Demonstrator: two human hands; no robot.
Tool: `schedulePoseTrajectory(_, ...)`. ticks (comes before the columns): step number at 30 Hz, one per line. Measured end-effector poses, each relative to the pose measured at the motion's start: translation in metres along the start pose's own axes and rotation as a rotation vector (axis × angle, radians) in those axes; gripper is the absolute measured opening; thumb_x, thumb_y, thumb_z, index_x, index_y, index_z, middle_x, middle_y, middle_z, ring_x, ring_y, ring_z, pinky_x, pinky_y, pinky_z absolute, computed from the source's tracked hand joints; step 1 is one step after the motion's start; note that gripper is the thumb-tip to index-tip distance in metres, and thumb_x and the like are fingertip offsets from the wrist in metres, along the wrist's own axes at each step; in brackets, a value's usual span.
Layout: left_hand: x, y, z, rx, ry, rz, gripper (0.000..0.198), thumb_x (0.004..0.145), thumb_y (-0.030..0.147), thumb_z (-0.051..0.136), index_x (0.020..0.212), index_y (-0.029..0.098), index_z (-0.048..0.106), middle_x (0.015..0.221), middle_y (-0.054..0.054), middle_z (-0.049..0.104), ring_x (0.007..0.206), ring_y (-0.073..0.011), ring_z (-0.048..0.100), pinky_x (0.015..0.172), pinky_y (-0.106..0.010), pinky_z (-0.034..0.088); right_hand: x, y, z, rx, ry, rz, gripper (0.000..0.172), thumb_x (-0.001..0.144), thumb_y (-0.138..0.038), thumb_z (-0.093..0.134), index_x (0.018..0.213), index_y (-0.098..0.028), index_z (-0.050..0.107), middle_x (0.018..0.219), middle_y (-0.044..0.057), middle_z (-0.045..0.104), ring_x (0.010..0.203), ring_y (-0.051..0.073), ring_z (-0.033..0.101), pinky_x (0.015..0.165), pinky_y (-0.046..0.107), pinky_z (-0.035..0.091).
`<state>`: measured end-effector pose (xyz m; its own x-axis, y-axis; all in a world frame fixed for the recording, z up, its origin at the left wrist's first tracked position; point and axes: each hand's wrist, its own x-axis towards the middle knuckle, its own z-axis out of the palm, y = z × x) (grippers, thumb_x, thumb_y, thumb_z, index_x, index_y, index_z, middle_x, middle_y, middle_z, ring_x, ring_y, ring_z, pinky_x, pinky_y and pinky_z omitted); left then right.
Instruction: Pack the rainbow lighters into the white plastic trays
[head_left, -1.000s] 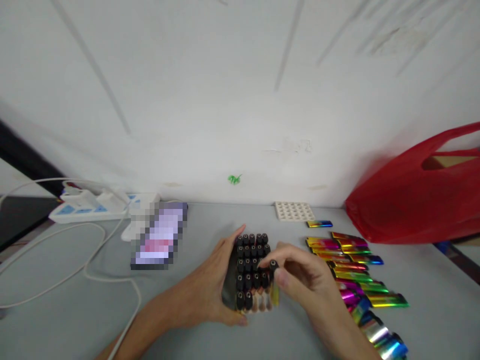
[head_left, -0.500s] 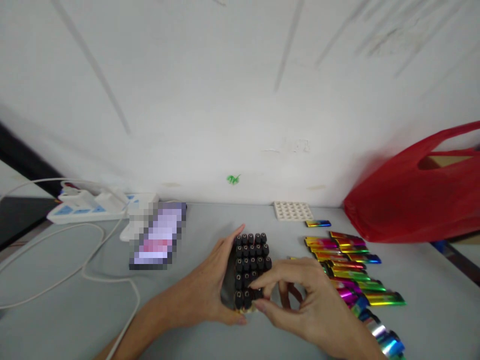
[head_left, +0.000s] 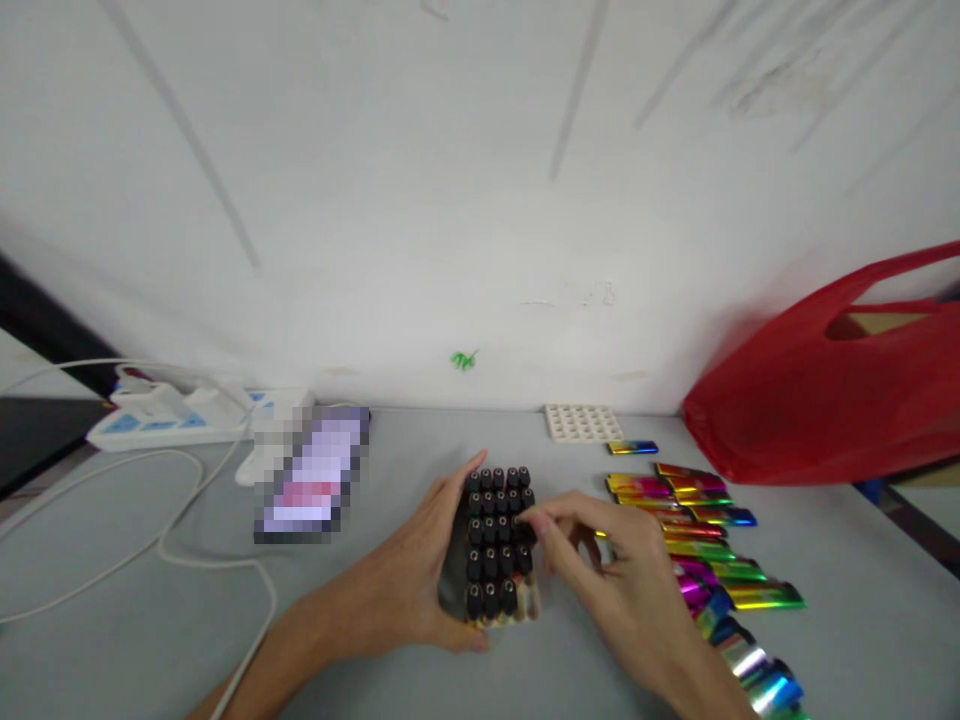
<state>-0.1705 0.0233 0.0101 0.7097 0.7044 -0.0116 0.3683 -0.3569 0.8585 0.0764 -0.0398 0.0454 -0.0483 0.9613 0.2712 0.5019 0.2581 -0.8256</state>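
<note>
A block of several upright black-capped tubes stands in a tray at the middle of the grey table. My left hand is wrapped against the block's left side and steadies it. My right hand reaches in from the right. Its thumb and forefinger are pinched on one black-capped tube at the block's right edge. Rainbow-foil sleeves lie in a row just right of my right hand.
A red plastic bag sits at the back right. A white tray with holes lies by the wall. At the left are a phone, a white power strip and a white cable.
My right hand dipped to the near rows of the block, then moved up to its right edge. The left hand has stayed on the block.
</note>
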Motion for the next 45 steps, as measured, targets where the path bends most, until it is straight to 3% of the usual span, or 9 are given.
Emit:
schedulePoseTrajectory(4, -0.002, 0.001, 0.001, 0.047, -0.016, -0.041, 0.158, 0.067, 0.034, 0.106, 0.175, 0.043, -0.008, 0.184, -0.011, 0.016, 0.169, -0.0432, 0.022, 0.137, -0.067, 0.018, 0.006, 0.024, -0.004, -0.500, 0.291, 0.044, 0.032, 0.108, -0.038, 0.054, 0.117, -0.018, 0.077, 0.109, 0.013, 0.080, 0.102, 0.033, 0.073, 0.093, 0.048, 0.054)
schedulePoseTrajectory(8, -0.002, 0.001, 0.000, 0.034, -0.012, -0.031, 0.158, 0.066, 0.039, 0.106, 0.176, 0.041, -0.007, 0.185, -0.011, 0.017, 0.168, -0.0456, 0.022, 0.138, -0.067, 0.015, 0.011, 0.048, -0.009, -0.899, 0.265, 0.157, 0.053, 0.109, -0.039, 0.048, 0.147, -0.006, 0.064, 0.150, 0.030, 0.064, 0.138, 0.050, 0.056, 0.109, 0.067, 0.045)
schedulePoseTrajectory(12, -0.001, -0.001, 0.000, 0.022, 0.005, -0.025, 0.159, 0.065, 0.045, 0.106, 0.177, 0.041, -0.006, 0.185, -0.011, 0.017, 0.168, -0.0477, 0.021, 0.137, -0.071, 0.014, 0.014, 0.061, -0.010, -0.989, 0.203, 0.256, 0.067, 0.112, -0.048, 0.044, 0.160, -0.002, 0.051, 0.170, 0.034, 0.044, 0.156, 0.052, 0.041, 0.115, 0.073, 0.039)
schedulePoseTrajectory(18, -0.001, -0.004, 0.002, 0.007, 0.008, -0.006, 0.159, 0.064, 0.045, 0.107, 0.176, 0.045, -0.006, 0.186, -0.010, 0.016, 0.169, -0.0483, 0.019, 0.135, -0.075, 0.013, 0.015, 0.063, -0.011, -0.954, 0.158, 0.267, 0.058, 0.114, -0.046, 0.044, 0.156, -0.008, 0.057, 0.158, 0.029, 0.061, 0.158, 0.049, 0.042, 0.122, 0.074, 0.025)
schedulePoseTrajectory(22, -0.002, -0.002, 0.002, 0.031, 0.011, -0.004, 0.160, 0.063, 0.038, 0.107, 0.177, 0.042, -0.006, 0.186, -0.011, 0.013, 0.169, -0.0480, 0.017, 0.136, -0.072, 0.011, 0.016, 0.055, -0.009, -0.891, 0.181, 0.148, 0.035, 0.113, -0.031, 0.050, 0.139, -0.016, 0.069, 0.136, 0.021, 0.078, 0.147, 0.045, 0.054, 0.119, 0.074, 0.025)
schedulePoseTrajectory(26, -0.002, 0.003, 0.000, 0.037, -0.006, -0.040, 0.157, 0.067, 0.036, 0.106, 0.176, 0.042, -0.007, 0.185, -0.011, 0.016, 0.169, -0.0444, 0.020, 0.137, -0.069, 0.015, 0.014, 0.046, -0.004, -0.686, 0.050, -0.017, 0.026, 0.110, -0.018, 0.058, 0.131, -0.025, 0.072, 0.133, 0.012, 0.080, 0.139, 0.036, 0.062, 0.118, 0.065, 0.028)
schedulePoseTrajectory(29, -0.002, 0.004, 0.000, 0.044, -0.007, -0.036, 0.155, 0.068, 0.039, 0.105, 0.176, 0.042, -0.006, 0.186, -0.011, 0.014, 0.169, -0.0452, 0.019, 0.137, -0.070, 0.016, 0.013, 0.040, 0.000, -0.533, -0.041, -0.071, 0.026, 0.108, -0.017, 0.064, 0.129, -0.030, 0.073, 0.132, 0.006, 0.080, 0.134, 0.030, 0.065, 0.112, 0.055, 0.036)
schedulePoseTrajectory(36, -0.001, -0.001, 0.001, 0.043, -0.003, -0.011, 0.157, 0.066, 0.042, 0.105, 0.177, 0.039, -0.006, 0.185, -0.012, 0.013, 0.169, -0.0469, 0.019, 0.137, -0.070, 0.015, 0.008, 0.038, 0.008, -0.584, -0.048, 0.004, 0.038, 0.105, -0.019, 0.067, 0.142, -0.027, 0.068, 0.155, 0.014, 0.065, 0.142, 0.037, 0.056, 0.114, 0.059, 0.034)
schedulePoseTrajectory(45, -0.002, 0.001, 0.001, 0.043, -0.005, -0.018, 0.156, 0.066, 0.039, 0.105, 0.176, 0.038, -0.006, 0.184, -0.012, 0.016, 0.167, -0.0484, 0.021, 0.138, -0.065, 0.014, 0.008, 0.040, 0.009, -0.492, -0.113, 0.008, 0.055, 0.091, 0.003, 0.060, 0.135, -0.029, 0.065, 0.135, 0.007, 0.073, 0.129, 0.030, 0.062, 0.104, 0.047, 0.036)
